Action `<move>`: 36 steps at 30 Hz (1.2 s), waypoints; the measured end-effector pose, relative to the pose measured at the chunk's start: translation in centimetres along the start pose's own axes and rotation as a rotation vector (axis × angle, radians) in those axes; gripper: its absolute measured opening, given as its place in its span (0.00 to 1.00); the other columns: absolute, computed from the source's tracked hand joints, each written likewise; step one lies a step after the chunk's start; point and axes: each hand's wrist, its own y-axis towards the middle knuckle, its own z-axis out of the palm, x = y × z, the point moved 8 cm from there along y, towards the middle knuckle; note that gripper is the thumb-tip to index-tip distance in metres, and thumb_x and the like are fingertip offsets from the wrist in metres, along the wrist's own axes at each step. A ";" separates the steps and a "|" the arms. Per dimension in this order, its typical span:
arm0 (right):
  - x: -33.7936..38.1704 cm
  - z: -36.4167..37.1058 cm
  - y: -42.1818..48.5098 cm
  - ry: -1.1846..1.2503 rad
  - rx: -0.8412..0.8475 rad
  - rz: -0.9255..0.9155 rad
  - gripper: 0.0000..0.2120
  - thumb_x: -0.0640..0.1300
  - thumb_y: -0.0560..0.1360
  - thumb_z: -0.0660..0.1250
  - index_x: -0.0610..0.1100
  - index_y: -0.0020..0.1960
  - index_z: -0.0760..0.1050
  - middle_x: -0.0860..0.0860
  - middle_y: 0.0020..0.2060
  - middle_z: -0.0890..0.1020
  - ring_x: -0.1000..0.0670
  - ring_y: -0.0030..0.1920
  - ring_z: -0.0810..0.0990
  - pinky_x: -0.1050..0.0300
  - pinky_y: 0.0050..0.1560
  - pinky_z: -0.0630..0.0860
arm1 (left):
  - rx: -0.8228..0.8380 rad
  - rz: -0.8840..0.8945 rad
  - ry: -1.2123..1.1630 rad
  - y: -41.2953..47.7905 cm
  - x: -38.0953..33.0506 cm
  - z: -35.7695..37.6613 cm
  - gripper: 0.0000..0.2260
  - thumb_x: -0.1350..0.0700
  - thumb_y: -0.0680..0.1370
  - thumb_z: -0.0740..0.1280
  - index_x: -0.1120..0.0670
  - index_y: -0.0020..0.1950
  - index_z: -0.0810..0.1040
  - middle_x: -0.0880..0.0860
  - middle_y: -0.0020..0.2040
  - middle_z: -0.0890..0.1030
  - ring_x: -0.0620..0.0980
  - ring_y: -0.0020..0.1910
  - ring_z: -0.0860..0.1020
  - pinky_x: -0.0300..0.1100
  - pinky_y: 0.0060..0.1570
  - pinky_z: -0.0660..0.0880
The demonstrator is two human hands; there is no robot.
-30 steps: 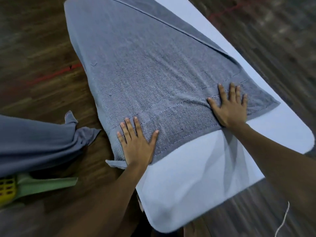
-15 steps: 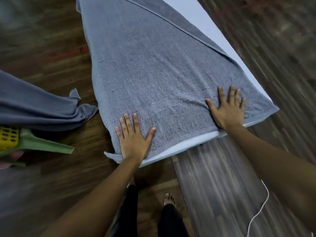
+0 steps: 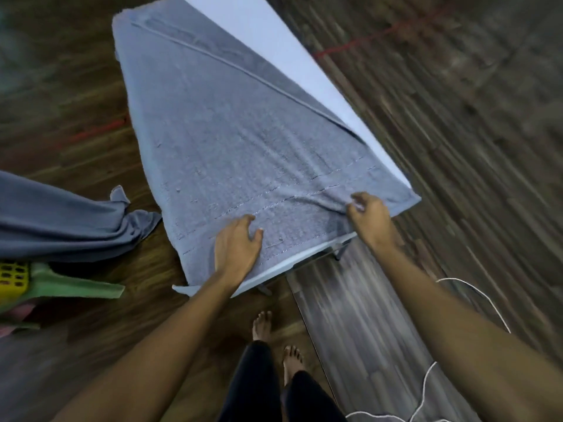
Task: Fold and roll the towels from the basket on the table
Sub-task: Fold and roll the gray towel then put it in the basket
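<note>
Towel (image 3: 237,141) flat on table (image 3: 274,41) | left hand (image 3: 236,249) curled on hem | right hand (image 3: 370,214) pinching fold

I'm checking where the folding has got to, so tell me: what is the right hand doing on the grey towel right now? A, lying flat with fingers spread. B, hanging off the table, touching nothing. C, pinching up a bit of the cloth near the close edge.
C: the right hand has its fingers curled and bunching the grey towel near the close edge, with wrinkles running toward its grip.
</note>
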 end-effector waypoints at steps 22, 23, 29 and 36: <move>-15.6 -27.0 7.1 0.294 -0.271 0.447 0.08 0.41 0.76 0.67 0.47 0.51 0.83 0.49 0.44 0.85 0.53 0.45 0.81 0.64 0.47 0.70 | 0.458 0.380 -0.084 12.6 -43.0 15.3 0.08 0.49 0.78 0.64 0.51 0.47 0.80 0.52 0.42 0.83 0.57 0.47 0.80 0.48 0.46 0.76; -16.3 -28.2 8.1 0.308 -0.278 0.462 0.08 0.41 0.75 0.67 0.47 0.50 0.83 0.49 0.43 0.85 0.52 0.45 0.82 0.64 0.47 0.72 | 0.465 0.396 -0.081 13.4 -44.7 15.9 0.07 0.50 0.78 0.64 0.51 0.47 0.80 0.52 0.43 0.84 0.56 0.47 0.80 0.47 0.46 0.76; -19.5 -33.9 16.2 0.302 -0.255 0.437 0.08 0.42 0.76 0.65 0.48 0.50 0.82 0.51 0.42 0.85 0.51 0.46 0.82 0.61 0.47 0.72 | 0.452 0.407 -0.086 19.0 -52.5 19.2 0.07 0.50 0.78 0.64 0.50 0.48 0.80 0.48 0.40 0.82 0.51 0.44 0.80 0.44 0.42 0.73; -20.3 -36.7 31.9 0.217 -0.072 0.269 0.08 0.42 0.75 0.66 0.49 0.50 0.82 0.52 0.42 0.84 0.51 0.46 0.82 0.58 0.48 0.75 | 0.296 0.169 -0.171 27.1 -54.9 20.8 0.08 0.52 0.80 0.63 0.53 0.51 0.81 0.50 0.42 0.83 0.51 0.45 0.80 0.41 0.42 0.72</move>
